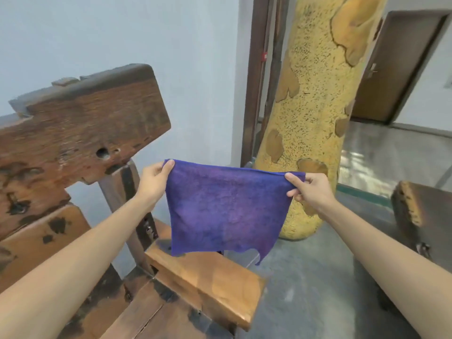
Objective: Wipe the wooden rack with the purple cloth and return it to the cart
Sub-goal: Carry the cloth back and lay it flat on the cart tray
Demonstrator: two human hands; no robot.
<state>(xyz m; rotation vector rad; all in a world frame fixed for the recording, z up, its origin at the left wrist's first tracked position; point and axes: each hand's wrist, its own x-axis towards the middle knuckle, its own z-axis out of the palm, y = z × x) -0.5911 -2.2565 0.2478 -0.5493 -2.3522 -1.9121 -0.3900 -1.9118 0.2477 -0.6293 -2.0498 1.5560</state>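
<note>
Your left hand [152, 178] and right hand [310, 189] each pinch a top corner of the soft, limp purple terry cloth [227, 211]; bunch it before wiping.

Soft, even daylight fills the room, glare gleams on the floor [381, 152] near the doorway, and wide-angle distortion bends the slightly blurred edges.

Looks like a showroom or hallway displaying rustic wooden furniture, not a home. At left and lower centre stands a heavy plank bench [102, 133] of weathered, dark-stained wood; a tall yellow speckled column [315, 113] rises at centre right. Polished grey concrete floor [318, 277], plain pale walls [122, 33], brown office-type door [401, 77] at upper right.
</note>
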